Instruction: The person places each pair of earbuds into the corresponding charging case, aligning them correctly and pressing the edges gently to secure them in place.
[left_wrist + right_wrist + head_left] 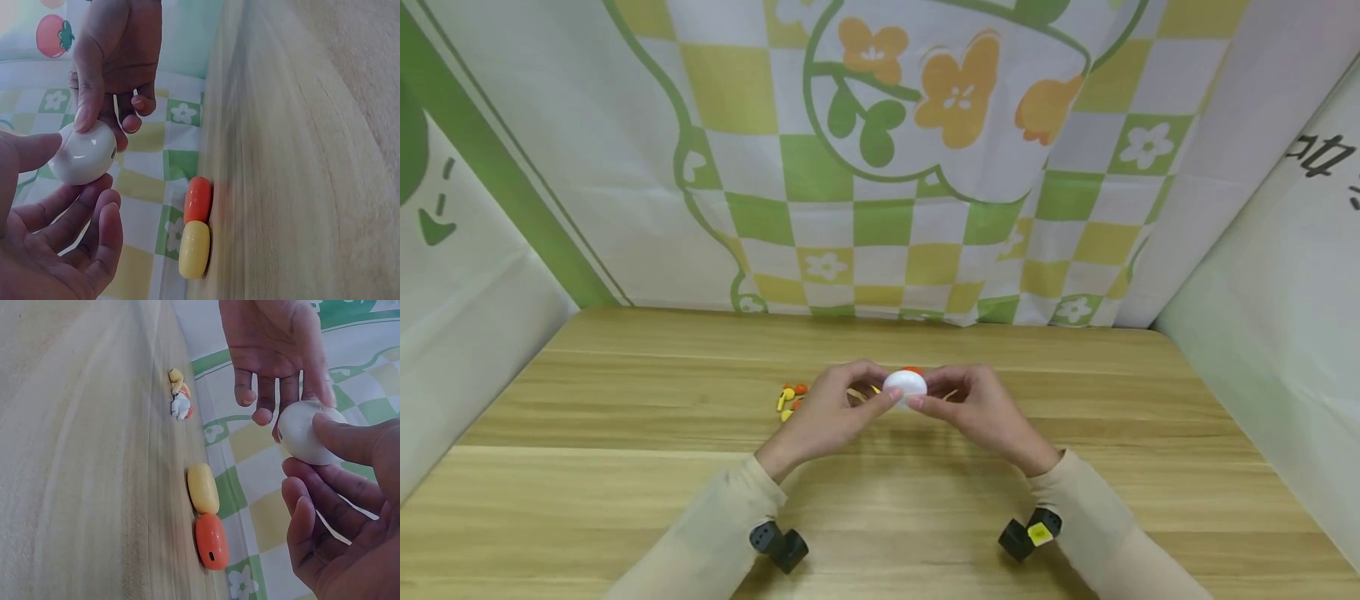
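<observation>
A glossy white egg-shaped capsule [905, 387] is held above the wooden table [625, 467], between both hands. My left hand [850, 404] has its thumb on the capsule [82, 153] and its fingers curled beneath it. My right hand [958, 400] pinches the capsule [306, 432] from the other side with thumb and fingertips. An orange capsule [211, 540] and a yellow capsule [203, 487] lie end to end on the table just behind the hands. Only the orange one [913, 370] peeks out over the white capsule in the head view.
A small pile of orange, yellow and white toy pieces [788, 398] lies on the table left of my left hand. A green and yellow checked cloth [880, 208] hangs behind the table. Pale cloth walls close in both sides.
</observation>
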{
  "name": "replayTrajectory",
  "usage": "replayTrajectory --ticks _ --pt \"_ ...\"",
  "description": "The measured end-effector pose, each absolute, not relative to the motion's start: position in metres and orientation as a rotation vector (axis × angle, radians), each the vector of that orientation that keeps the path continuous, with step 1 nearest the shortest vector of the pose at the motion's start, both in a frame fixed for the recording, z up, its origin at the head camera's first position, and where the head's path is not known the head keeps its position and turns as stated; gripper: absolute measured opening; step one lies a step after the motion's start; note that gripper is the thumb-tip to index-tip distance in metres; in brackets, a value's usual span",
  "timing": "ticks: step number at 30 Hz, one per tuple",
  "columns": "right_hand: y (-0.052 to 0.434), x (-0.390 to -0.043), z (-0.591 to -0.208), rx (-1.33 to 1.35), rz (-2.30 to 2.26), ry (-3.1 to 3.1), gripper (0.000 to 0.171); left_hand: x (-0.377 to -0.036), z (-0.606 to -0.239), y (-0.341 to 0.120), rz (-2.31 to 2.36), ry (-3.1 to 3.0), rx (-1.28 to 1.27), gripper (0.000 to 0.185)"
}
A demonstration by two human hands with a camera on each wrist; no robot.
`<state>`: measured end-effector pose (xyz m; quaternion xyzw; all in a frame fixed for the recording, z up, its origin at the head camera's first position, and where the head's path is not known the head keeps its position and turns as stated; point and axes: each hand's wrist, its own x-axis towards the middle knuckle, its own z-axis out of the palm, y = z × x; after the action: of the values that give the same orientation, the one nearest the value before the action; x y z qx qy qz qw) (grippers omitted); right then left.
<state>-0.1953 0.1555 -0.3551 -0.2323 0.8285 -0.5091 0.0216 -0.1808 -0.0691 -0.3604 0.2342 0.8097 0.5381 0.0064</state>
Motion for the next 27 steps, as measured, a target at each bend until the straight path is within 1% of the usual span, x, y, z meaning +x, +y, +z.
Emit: replayTrajectory --ticks 7,17,27 --pt "0.1541 -0.1943 -0.3552 -0.789 -1.575 2.611 0.016 -0.1793 -0.3581 -0.0673 1.681 2.600 0.752 0.023" --pt "0.1556 -0.1946 -0.3575 -0.802 -1.564 2.622 0.015 -0.1796 -0.3591 -0.0679 1.664 2.653 0.856 0.022" --pt "0.1551 -0.1946 -0.3580 -0.787 -1.556 2.614 0.016 -0.1792 -0.3589 -0.0676 1.687 2.619 0.838 0.019"
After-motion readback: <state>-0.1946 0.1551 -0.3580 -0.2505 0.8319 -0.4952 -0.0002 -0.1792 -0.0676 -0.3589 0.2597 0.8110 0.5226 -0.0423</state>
